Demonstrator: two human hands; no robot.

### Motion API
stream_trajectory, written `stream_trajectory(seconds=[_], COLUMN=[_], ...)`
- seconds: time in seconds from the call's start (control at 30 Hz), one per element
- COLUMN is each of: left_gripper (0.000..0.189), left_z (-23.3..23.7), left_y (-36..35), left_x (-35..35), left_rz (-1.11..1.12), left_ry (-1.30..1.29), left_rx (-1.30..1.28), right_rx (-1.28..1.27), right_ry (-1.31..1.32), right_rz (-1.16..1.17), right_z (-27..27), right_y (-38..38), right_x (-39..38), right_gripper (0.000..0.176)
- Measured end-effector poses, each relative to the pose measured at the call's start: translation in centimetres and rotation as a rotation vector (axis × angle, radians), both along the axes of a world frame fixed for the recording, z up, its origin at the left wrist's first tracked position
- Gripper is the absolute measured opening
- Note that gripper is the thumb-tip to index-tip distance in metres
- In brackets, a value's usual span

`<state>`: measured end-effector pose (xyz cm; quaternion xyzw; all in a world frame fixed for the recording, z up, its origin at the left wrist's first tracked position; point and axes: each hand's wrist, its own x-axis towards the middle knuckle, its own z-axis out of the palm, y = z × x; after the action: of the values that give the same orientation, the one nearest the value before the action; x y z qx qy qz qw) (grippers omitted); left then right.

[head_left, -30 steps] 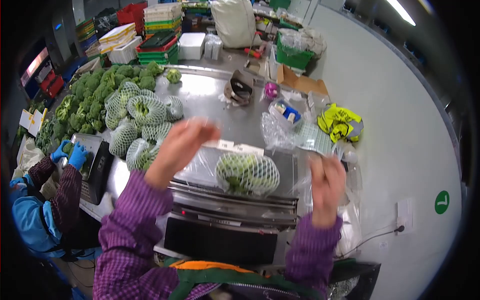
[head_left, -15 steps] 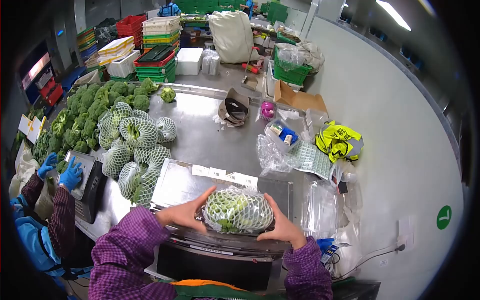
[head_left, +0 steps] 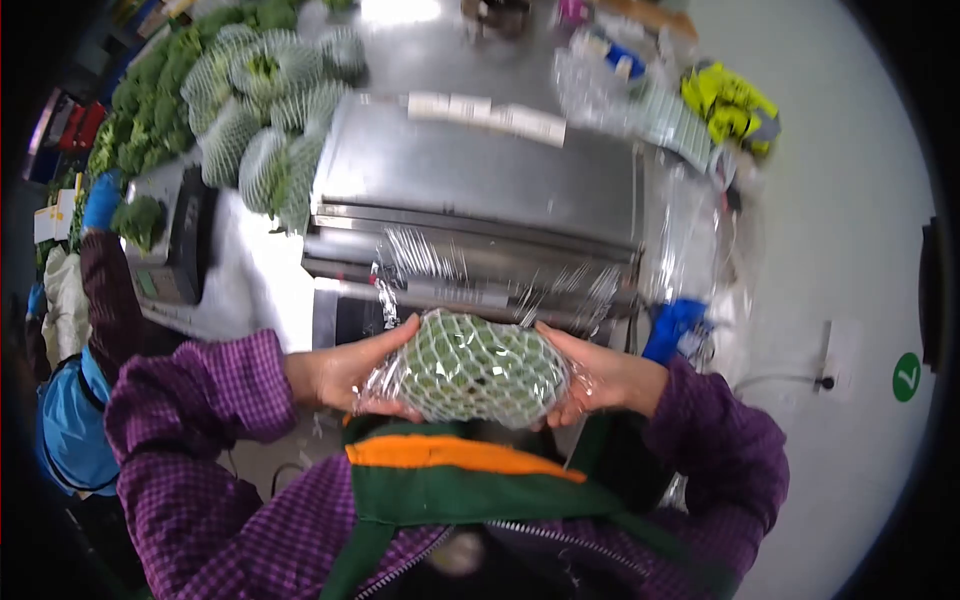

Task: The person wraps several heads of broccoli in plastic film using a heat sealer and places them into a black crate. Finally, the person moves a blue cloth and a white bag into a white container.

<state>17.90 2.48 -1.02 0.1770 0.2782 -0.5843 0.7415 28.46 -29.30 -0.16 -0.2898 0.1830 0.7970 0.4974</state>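
Observation:
Between my two hands, close to my apron, is a head of broccoli (head_left: 482,368) in a white foam net with clear plastic film around it. My left hand (head_left: 362,370) grips its left end, thumb on top. On the other end, the fingers of my right hand (head_left: 597,375) are closed over the film. Just beyond it stands a steel film-wrapping machine (head_left: 480,180), with crinkled clear film (head_left: 425,255) along its front edge.
Several netted broccoli heads (head_left: 275,65) lie left of the machine, beside a pile of bare broccoli (head_left: 150,100). A co-worker's blue-gloved hand (head_left: 101,202) is near a scale (head_left: 165,270) bearing broccoli. Plastic sheets (head_left: 680,230) and a yellow vest (head_left: 730,105) lie at right.
My hands have brought the broccoli off the machine toward my body, and film now wraps around it. The view has tilted downward. The co-worker's hand has moved off the broccoli on the scale.

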Motion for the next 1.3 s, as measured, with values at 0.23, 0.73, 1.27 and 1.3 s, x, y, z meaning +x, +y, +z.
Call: stream_trajectory(seconds=[0.23,0.73,1.27,1.3], left_gripper=[0.076,0.028,0.014,0.015], left_z=[-5.1,-1.8,-9.0,-7.7], left_y=[0.5,-1.7,-5.5,-5.6], left_x=[-4.3,-9.2,-11.2,-10.7], left_rz=[0.037,0.796,0.371,0.343], left_ry=[0.294,-0.433,-0.536,-0.603], left_rx=[-0.01,0.811,0.56,0.516], right_rx=[0.037,-0.247,-0.195,-0.171], right_ry=[0.21,-0.591,-0.926,-0.893], right_rz=[-0.173,-1.33,-0.582,-0.584], right_z=[-4.0,-5.0,-19.6,-19.7], right_y=[-0.3,-1.4,0.0,0.4], right_x=[-5.4,-10.7,-20.2,-20.1], right_gripper=[0.084,0.02,0.027,0.028])
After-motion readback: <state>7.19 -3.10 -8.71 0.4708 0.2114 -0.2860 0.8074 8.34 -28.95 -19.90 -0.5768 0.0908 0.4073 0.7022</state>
